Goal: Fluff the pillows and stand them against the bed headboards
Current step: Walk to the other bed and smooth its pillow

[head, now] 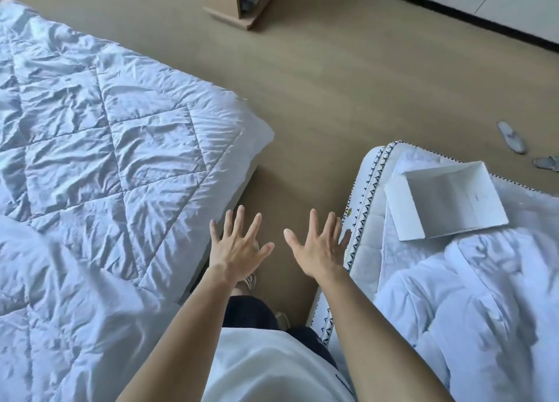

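Pillows are not showing anywhere in this view, and no headboard is showing either, so the job is looking not yet begun. All the fluffing and standing up is waiting to be done. The left hand (239, 250) and the right hand (320, 250) are hanging over the floor (332, 99), between a crumpled quilt (106, 144) on the left and a mattress (369, 208) on the right. Both hands are spreading their fingers wide and holding nothing. A white box (408, 220) is sitting open on the mattress beside a puffy duvet (469, 295), and it is looking empty inside. A wooden cabinet (239, 2) far off is holding something grey, too blurry to name.
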Tool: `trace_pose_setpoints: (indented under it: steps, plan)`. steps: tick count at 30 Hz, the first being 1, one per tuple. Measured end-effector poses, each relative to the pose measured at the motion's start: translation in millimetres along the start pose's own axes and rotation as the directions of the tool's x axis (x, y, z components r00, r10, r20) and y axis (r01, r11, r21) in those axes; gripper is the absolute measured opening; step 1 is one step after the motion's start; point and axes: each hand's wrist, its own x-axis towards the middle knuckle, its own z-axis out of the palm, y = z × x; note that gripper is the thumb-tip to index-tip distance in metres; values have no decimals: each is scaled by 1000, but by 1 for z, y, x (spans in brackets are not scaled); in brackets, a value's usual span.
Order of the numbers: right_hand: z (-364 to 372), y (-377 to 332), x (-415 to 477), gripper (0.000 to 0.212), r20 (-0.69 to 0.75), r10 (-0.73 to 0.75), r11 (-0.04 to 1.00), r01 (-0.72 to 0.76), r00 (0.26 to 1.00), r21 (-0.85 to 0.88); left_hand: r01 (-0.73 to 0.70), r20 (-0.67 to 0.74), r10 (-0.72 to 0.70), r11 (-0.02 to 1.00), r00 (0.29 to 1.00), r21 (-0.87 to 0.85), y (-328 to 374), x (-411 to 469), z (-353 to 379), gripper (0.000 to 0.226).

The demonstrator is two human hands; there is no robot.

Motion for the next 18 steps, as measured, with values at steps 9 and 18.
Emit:
trace_pose_setpoints:
  steps: [9,18]
  plan:
    - [-51,-67,101,93,38,114,993,-115,993,19,-101,40,99,994,994,34,-35,127,-82,80]
    - [-106,-89,217,94,6,123,992,-123,992,32,-129,24,129,991,991,30,-31,245,-150,80]
